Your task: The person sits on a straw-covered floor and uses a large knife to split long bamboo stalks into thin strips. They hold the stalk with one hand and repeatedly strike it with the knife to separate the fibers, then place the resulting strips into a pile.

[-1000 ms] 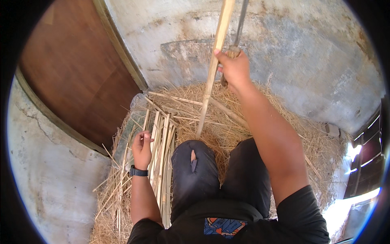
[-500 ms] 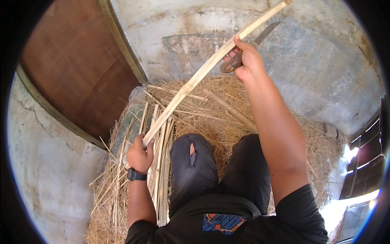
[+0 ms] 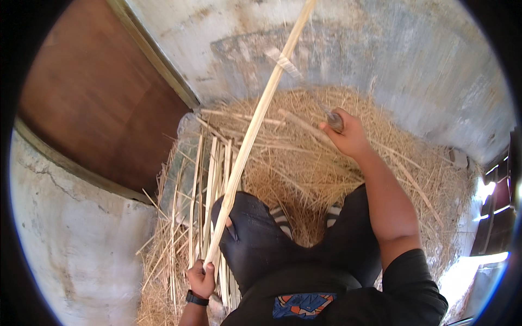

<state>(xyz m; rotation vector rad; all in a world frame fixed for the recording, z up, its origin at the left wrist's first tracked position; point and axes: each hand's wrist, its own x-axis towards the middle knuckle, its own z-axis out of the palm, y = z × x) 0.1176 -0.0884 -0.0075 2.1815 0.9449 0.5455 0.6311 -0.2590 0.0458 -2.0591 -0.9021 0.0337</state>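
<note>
Long pale bamboo strip [image 3: 255, 122]: flat, thin, straight, light tan, with a small frayed sliver partway up. It runs diagonally from the left hand [image 3: 201, 278] by the left knee up past the top of view. Left hand closed around its lower end. Right hand [image 3: 348, 136] fisted on a dark-handled tool [image 3: 333, 118], out over the straw pile [image 3: 304, 163]. More split strips [image 3: 204, 185] lie left of the legs.
</note>
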